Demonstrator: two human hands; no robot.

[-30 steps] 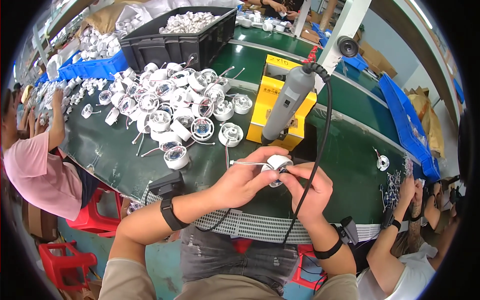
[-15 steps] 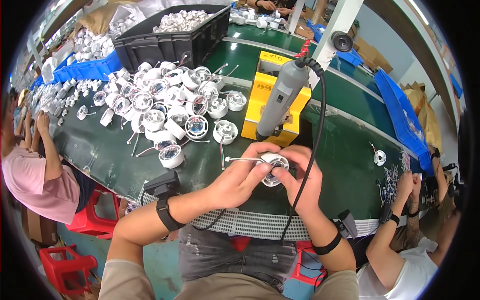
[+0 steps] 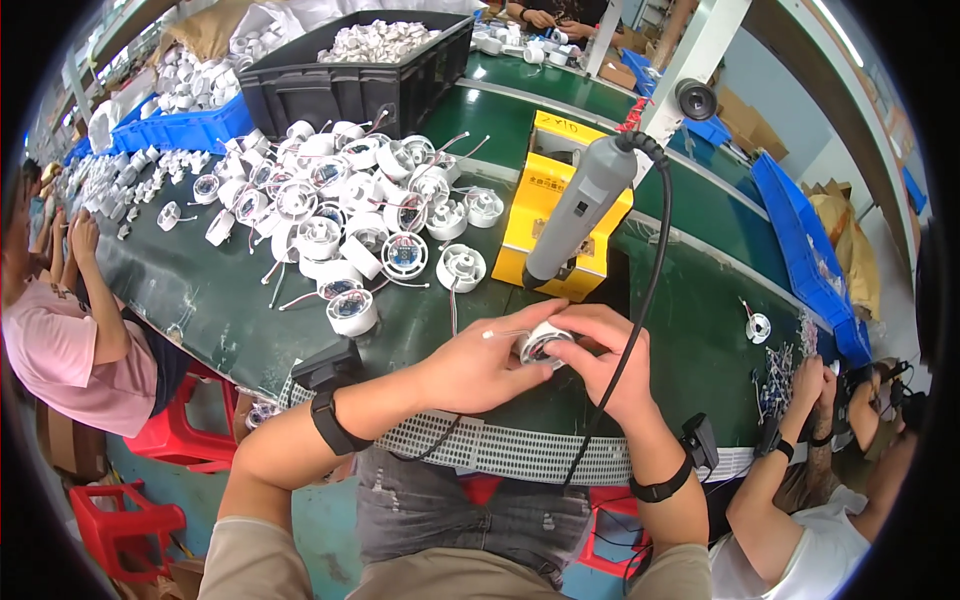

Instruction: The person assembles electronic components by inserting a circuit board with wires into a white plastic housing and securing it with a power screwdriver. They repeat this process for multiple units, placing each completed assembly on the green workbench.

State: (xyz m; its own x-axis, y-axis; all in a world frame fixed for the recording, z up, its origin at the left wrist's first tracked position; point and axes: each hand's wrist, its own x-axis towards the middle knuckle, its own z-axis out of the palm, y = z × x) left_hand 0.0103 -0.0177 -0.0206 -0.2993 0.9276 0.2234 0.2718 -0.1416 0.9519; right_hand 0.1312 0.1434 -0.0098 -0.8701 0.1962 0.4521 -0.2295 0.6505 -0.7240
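Note:
Between my two hands, over the near side of the green workbench, is a round white plastic housing (image 3: pixel 534 338) with a circuit board inside and a thin wire with a white connector sticking out to the left. My left hand (image 3: pixel 478 368) grips its left side, the wire passing above the fingers. From the right, my right hand (image 3: pixel 608 362) closes on it with thumb and fingers. A grey electric screwdriver (image 3: pixel 580 205) hangs tilted just beyond my hands, in front of a yellow box-shaped machine (image 3: pixel 518 215). Its black cable (image 3: pixel 648 290) runs down past my right hand.
Many similar white housings with wires (image 3: pixel 318 235) lie heaped at the left. Behind them stand a black crate (image 3: pixel 300 98) of small white parts and a blue bin (image 3: pixel 185 128). A lone white part (image 3: pixel 758 327) and loose wires (image 3: pixel 775 385) lie right. Co-workers sit on both sides.
The housing has been tilted in my hands, and its wire now reaches less far left. My right fingers have shifted over its top. The whole view has swung slightly.

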